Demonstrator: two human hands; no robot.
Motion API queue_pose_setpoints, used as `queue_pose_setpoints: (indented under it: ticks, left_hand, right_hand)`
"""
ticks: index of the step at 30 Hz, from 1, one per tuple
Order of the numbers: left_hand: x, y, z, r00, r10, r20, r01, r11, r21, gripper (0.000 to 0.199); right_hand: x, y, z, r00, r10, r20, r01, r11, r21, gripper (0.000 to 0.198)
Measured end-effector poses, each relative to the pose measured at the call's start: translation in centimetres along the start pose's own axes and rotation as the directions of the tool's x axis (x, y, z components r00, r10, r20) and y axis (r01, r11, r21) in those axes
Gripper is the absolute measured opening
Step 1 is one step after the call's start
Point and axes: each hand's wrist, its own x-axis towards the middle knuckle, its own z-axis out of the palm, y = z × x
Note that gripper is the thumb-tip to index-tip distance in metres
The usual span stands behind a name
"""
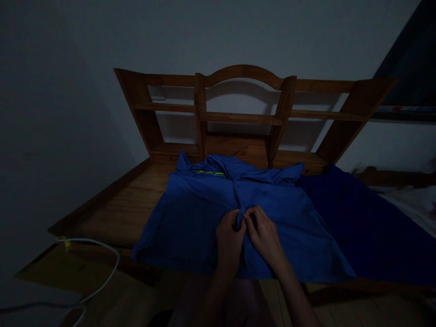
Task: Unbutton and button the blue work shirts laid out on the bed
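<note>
A blue shirt [194,213] lies spread over the wooden desk, its lower edge reaching the desk's front. Fingers of my left hand [230,231] are closed in a pinch on the shirt's front opening, near the middle. My right hand [264,229] pinches the same strip of cloth from the other side, its fingertips almost meeting the left ones. Whether a button is between them is too dark and small to see. The cloth is raised a little where both hands grip it. Toward the back, the upper part is bunched, with a bright yellow-green detail [209,172].
Behind the shirt, a wooden shelf unit [238,119] rises from the desk [132,195] against the wall. A dark blue cloth [368,222] covers the right side. At lower left, a white cable [117,261] loops beside a yellowish board [64,270].
</note>
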Motion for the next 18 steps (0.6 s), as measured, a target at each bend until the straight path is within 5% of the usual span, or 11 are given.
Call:
queue_pose_setpoints:
  ticks: [18]
  left_hand:
    - [0.16, -0.84, 0.15, 0.999, 0.011, 0.036, -0.012, 1.000, 0.010, 0.022]
  right_hand:
    - [-0.20, -0.07, -0.19, 1.000, 0.002, 0.004, -0.001, 1.000, -0.021, 0.015]
